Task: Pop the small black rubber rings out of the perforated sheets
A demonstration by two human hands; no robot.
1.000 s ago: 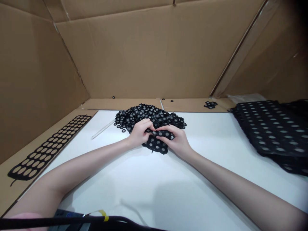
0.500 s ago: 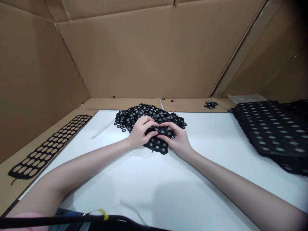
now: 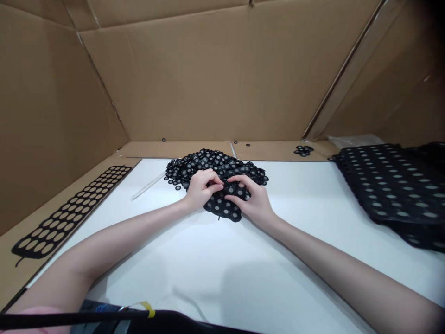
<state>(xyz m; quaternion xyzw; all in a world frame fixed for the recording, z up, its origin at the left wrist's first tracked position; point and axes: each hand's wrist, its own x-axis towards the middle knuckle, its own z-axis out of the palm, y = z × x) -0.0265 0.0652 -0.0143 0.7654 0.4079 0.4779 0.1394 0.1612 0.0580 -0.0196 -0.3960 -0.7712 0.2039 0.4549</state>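
A black sheet dotted with rows of pale discs (image 3: 222, 208) lies in front of the heap, its far part curled up between my hands. My left hand (image 3: 202, 188) is closed in a pinch at the sheet's upper left edge; what sits between thumb and forefinger is too small to make out. On the right side, my right hand (image 3: 256, 200) grips the curled part of the sheet between thumb and fingers. Right behind both hands rises a heap of small black rings with pale centres (image 3: 208, 160), partly covered by the hands.
A black strip with empty round holes (image 3: 73, 213) lies along the left cardboard edge. Stacked dotted black sheets (image 3: 399, 185) lie at the right. A thin white stick (image 3: 149, 185) rests left of the heap. A small ring cluster (image 3: 303, 150) sits by the back cardboard wall (image 3: 194, 83).
My left thumb and forefinger have closed into a pinch and drawn slightly away from the right hand's fingertips. The right hand keeps its hold on the sheet.
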